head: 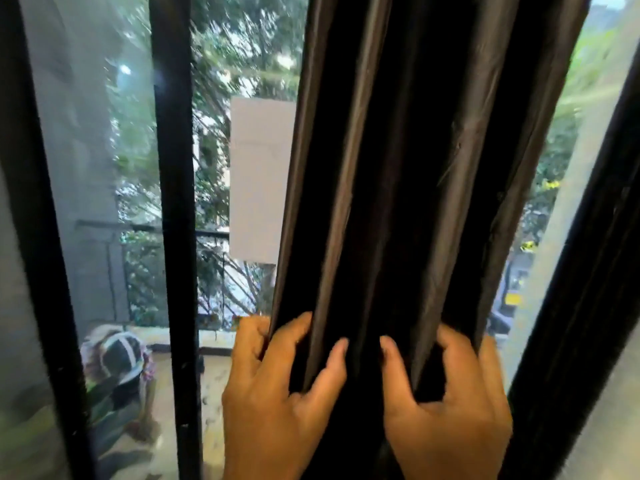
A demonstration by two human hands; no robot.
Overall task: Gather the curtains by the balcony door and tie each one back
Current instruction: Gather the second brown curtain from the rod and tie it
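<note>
A dark curtain (pixel 408 168) hangs bunched in folds before the glass door (pixel 173 202). The left hand (pixel 277 386) grasps its left folds, fingers curled into the pleats; the right hand (pixel 446 400) grasps the right folds likewise. Another dark curtain (pixel 575 323) hangs at the right edge. Outside, a railing (pixel 207 234) and trees (pixel 242 46) show.

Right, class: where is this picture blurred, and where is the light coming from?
Head view: daylight comes through the glass, backlighting the dark curtain; trees and balcony railing outside are smeared by motion blur; both hands are fairly sharp; frame edges bend from wide-angle distortion.
</note>
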